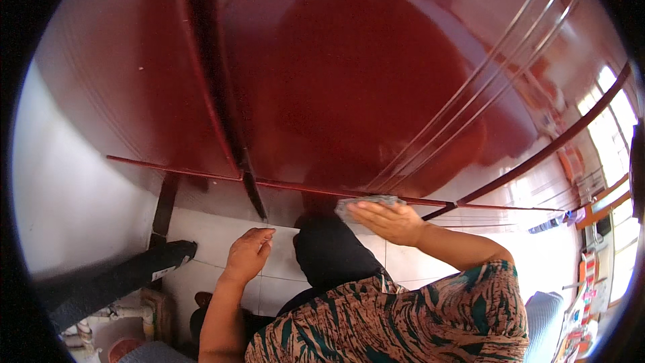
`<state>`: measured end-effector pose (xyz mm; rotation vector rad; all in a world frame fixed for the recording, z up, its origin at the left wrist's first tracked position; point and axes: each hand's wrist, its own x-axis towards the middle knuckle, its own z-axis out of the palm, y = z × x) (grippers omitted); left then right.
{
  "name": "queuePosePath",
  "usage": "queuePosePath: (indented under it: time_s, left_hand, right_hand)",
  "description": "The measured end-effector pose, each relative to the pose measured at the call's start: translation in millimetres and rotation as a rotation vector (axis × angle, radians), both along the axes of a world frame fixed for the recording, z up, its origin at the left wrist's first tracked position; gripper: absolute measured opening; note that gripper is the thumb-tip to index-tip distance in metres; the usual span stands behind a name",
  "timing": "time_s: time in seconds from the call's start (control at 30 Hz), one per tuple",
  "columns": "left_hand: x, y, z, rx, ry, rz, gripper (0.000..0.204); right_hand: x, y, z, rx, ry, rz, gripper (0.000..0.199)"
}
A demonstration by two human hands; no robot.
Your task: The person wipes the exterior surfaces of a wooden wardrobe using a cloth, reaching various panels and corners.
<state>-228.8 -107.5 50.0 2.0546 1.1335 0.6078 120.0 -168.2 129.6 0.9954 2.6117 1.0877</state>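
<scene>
One crumpled grey cleaning cloth (368, 203) sits right at the bottom edge of the glossy dark-red metal door (349, 94), and the right hand (390, 220) lies flat on top of it, fingers stretched out toward the left and pressing the cloth against the door's lower rim. The left hand (248, 252) hangs lower and to the left, fingers curled loosely inward and holding nothing, hovering over the white tiled floor (208, 242) just below the door. Between the two hands a dark, rounded shape (329, 252) shows, though what it is cannot be told. The right arm wears a short sleeve in a brown and teal leaf print (430, 316). The door's shine carries a blurred reflection of the person. Out to the left, a black bar-like object (114, 279) slants across beside a pale wall (60, 195); far right, bright windows (615, 128) glow.
</scene>
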Motion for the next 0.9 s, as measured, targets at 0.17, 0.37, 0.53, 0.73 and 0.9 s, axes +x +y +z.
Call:
queuePosePath:
  time_s: [0.17, 0.37, 0.53, 0.73, 0.9]
  left_hand:
    - [8.8, -3.4, 0.5, -0.041, 0.028, -0.057, 0.024]
    - [6.8, -7.2, 1.1, -0.054, 0.068, -0.080, 0.025]
    - [9.7, -8.3, -0.3, -0.066, 0.075, -0.082, 0.025]
    - [5.3, -7.5, -0.9, -0.035, 0.065, -0.086, 0.024]
    - [3.7, -5.1, -1.3, 0.041, 0.071, -0.083, 0.024]
  right_hand:
    - [79.7, -55.8, 17.4, -0.010, -0.200, -0.089, 0.047]
    - [83.9, -55.3, 17.5, -0.090, -0.298, -0.100, 0.049]
    - [12.6, -7.0, -4.9, -0.196, -0.175, -0.016, 0.059]
    - [-89.8, 58.7, -37.0, -0.183, 0.097, 0.115, 0.060]
    - [-143.1, 92.4, -42.8, -0.083, 0.018, 0.236, 0.052]
